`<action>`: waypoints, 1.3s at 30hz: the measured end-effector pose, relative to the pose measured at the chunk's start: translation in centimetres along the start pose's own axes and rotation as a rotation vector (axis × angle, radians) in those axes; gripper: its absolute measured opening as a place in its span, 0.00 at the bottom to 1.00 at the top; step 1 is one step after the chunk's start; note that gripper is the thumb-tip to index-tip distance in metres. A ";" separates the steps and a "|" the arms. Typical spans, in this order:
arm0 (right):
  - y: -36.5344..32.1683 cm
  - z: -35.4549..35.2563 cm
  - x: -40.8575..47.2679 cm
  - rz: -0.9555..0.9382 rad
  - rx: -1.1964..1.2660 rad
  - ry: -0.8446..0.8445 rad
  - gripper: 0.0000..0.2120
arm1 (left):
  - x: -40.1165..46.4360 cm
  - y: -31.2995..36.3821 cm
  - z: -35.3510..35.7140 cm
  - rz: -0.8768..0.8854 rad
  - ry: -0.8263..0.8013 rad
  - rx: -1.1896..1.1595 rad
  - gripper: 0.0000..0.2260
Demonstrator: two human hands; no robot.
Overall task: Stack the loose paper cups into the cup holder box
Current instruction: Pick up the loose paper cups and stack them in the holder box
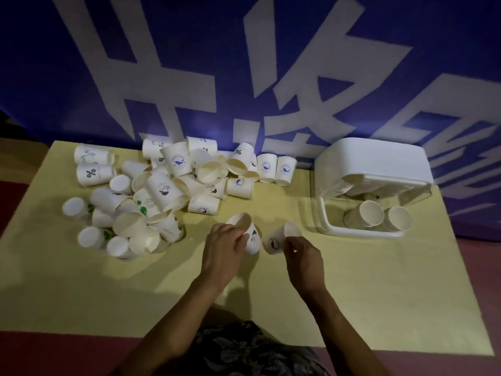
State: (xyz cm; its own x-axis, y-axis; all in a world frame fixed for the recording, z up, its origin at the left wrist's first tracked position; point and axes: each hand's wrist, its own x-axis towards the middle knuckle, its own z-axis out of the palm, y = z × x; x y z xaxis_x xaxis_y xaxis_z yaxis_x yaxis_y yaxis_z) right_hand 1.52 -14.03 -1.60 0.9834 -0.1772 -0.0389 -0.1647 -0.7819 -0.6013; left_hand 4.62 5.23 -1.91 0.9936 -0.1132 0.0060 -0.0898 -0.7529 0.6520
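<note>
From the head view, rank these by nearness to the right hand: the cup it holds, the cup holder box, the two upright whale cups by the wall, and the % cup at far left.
1. Held cup, in the right hand.
2. Cup holder box, to the right.
3. Two upright whale cups, by the wall.
4. % cup, far left.

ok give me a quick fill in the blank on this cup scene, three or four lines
1. Each hand, left hand and right hand, holds one paper ____.
2. The pile of loose cups lies to the ____ of the hands.
3. The cup holder box is ____ in colour.
4. The mat under everything is pale ____.

Missing words: cup; left; white; yellow
</note>
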 end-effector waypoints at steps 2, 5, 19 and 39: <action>1.4 -2.2 0.4 -0.008 -0.003 0.030 0.09 | 1.0 3.1 1.0 0.051 0.014 -0.045 0.08; 4.0 -5.7 1.1 -0.002 -0.020 0.085 0.08 | 2.4 7.4 3.5 0.058 -0.008 -0.106 0.10; 19.0 -18.3 5.1 -0.045 -0.130 0.323 0.09 | 7.0 24.6 15.4 0.300 -0.168 -0.054 0.09; 25.7 -17.1 11.3 -0.079 -0.441 -0.079 0.06 | 11.3 25.8 23.0 0.202 -0.347 0.229 0.13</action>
State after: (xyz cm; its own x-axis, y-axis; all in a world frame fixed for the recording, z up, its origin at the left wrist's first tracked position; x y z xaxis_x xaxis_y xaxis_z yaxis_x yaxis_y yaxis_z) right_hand 7.07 -46.35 -3.86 0.9943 -0.0734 -0.0779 -0.0882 -0.9741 -0.2081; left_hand 11.96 -30.44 -2.47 0.8762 -0.4534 -0.1637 -0.3312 -0.8130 0.4789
